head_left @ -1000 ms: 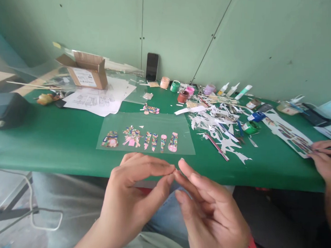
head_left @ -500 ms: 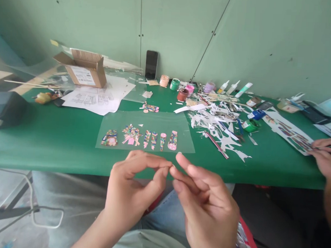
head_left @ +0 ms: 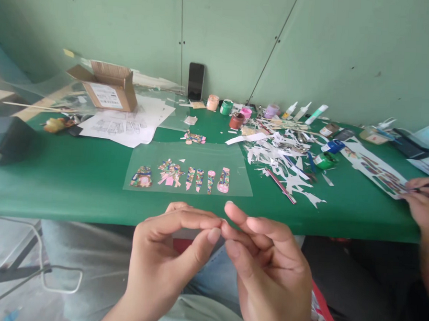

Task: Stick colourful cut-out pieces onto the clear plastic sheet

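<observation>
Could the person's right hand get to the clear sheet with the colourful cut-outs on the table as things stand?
Probably yes. The right hand is fingertip to fingertip with the left hand just short of the table edge, and the clear sheet lies straight ahead near that edge, with only bare green table between.

Clear plastic sheet (head_left: 189, 152) lies flat on green table, near front edge. Row of colourful paper cutouts (head_left: 185, 176) sits along its front half, some pink.

Both the left hand (head_left: 166, 263) and the right hand (head_left: 273, 274) are bare, with no rings, and the wrists carry no watch or sleeve. Near the bottom edge, blue jeans (head_left: 215, 280) cover the lap, and a pale grey-green shirt (head_left: 199, 318) shows below them.
</observation>
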Demonstrator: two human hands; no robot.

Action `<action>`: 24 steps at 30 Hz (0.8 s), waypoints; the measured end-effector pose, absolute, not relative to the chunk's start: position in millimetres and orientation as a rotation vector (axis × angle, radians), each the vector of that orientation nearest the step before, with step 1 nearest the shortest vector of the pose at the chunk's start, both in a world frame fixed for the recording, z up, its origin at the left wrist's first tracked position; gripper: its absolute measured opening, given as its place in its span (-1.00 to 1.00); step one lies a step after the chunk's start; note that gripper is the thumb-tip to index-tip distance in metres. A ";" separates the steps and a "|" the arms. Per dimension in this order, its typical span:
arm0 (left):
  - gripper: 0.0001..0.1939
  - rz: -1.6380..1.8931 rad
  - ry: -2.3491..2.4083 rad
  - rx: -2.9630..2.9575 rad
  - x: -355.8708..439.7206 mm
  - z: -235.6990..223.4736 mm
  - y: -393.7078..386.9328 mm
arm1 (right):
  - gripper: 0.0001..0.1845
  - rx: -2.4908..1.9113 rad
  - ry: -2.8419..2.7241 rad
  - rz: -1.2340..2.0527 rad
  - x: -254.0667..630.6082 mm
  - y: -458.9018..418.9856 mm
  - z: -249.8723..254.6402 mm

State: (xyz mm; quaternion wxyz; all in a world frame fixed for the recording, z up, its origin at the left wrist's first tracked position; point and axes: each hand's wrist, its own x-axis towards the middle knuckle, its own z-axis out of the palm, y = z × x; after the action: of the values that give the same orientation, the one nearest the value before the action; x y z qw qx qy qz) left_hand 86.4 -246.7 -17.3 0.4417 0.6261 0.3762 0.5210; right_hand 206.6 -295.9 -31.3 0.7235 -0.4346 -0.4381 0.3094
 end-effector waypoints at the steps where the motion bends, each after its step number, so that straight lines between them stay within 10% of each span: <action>1: -0.93 1.289 0.946 1.609 85.8 -16.4 -245.5 | -0.63 -0.999 -1.000 0.629 206.2 -296.9 -31.1; 11: -0.83 1.279 1.053 2.557 85.5 -17.1 -225.6 | -0.41 -1.295 -1.419 -0.086 209.0 -290.7 -38.7; 24: -0.84 1.350 1.059 2.514 94.3 -19.0 -224.1 | -0.50 -1.276 -1.366 0.003 213.6 -289.5 -46.9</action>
State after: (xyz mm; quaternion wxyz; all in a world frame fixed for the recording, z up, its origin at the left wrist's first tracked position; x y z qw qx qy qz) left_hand 94.3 -224.1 -19.0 0.0490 0.8249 0.3477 0.4430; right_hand 213.6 -289.5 -46.9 0.5939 -0.5492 -0.5880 0.0014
